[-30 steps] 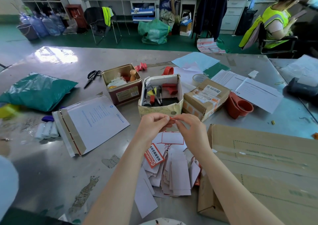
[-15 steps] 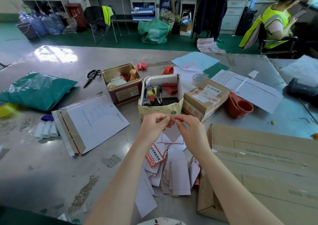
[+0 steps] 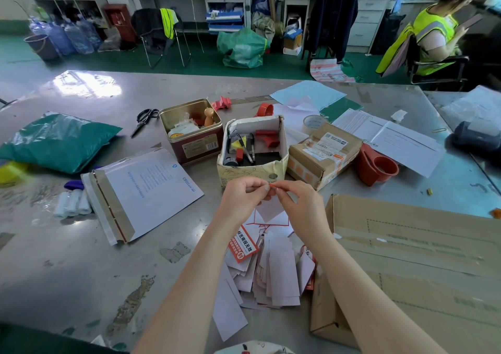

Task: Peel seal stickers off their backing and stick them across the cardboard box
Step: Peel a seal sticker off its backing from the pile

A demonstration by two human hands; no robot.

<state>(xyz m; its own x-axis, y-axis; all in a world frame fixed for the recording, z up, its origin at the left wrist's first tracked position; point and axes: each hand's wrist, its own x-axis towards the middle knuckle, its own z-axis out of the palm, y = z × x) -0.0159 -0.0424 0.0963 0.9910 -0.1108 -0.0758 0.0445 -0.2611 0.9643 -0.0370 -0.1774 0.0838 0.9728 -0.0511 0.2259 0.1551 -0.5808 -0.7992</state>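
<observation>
- Left hand (image 3: 245,195) is raised above the grey surface (image 3: 81,272), fingers curled, pinching the top edge of a seal sticker (image 3: 271,204) on white backing.
- Right hand (image 3: 299,203) meets it fingertip to fingertip, pinching the same sticker's red corner.
- Below both hands, a loose pile of sticker backings (image 3: 271,272) lies on the surface.
- Beyond the hands stands an open white box of pens (image 3: 252,150).
- At right, the flat cardboard box (image 3: 423,261) lies just beside the pile.
</observation>
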